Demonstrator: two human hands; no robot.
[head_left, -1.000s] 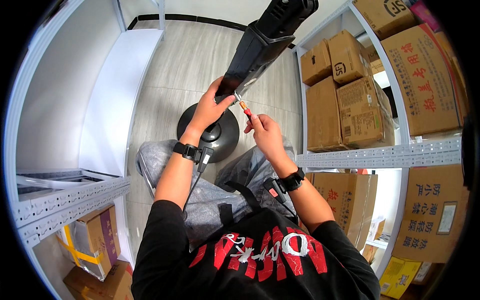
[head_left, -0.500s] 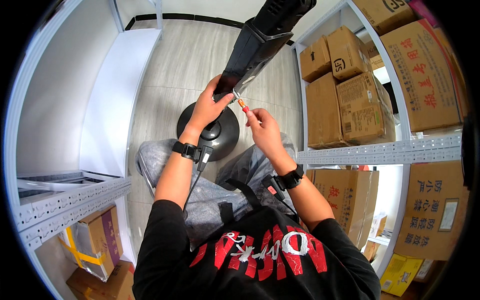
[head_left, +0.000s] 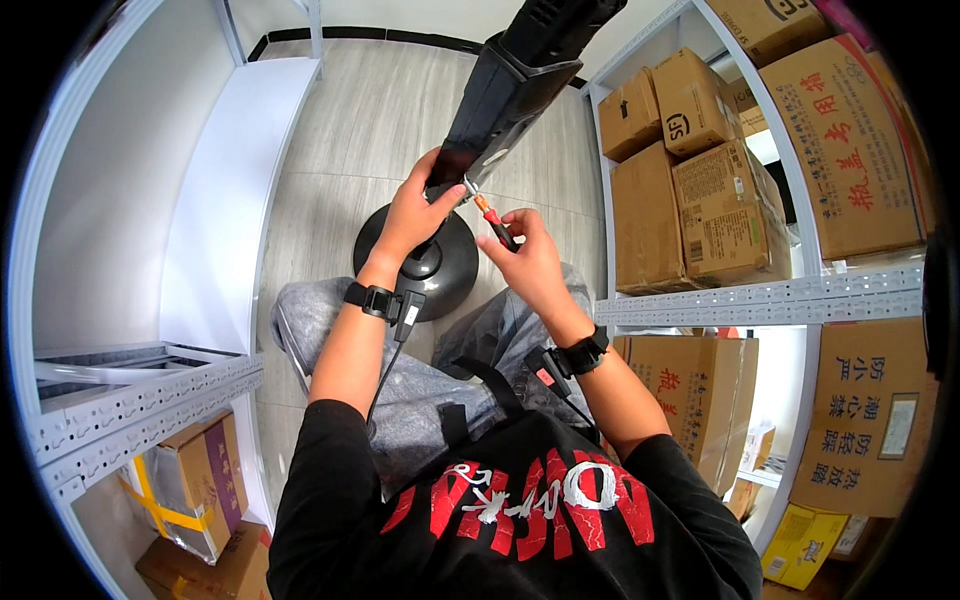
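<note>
A tall black column-shaped appliance (head_left: 508,90) leans up and away to the right above a round black base (head_left: 440,270). My left hand (head_left: 410,212) wraps round the column's lower end, thumb resting along its near side by a small metal part. My right hand (head_left: 528,250) has its thumb and fingers loosely round the dark handle end of a screwdriver (head_left: 488,211) with red and orange sections. The screwdriver's far end points up at the metal part beside my left thumb. Its tip is too small to make out there.
Metal shelving (head_left: 760,300) with stacked cardboard boxes (head_left: 735,210) stands on the right. Another white shelf (head_left: 225,190) runs along the left, with taped boxes (head_left: 190,490) low down. Grey plank flooring (head_left: 340,130) lies between them. My knees are either side of the base.
My right fingers have loosened and shifted back along the screwdriver, so its dark handle end now shows between them. The left hand and column have hardly moved.
</note>
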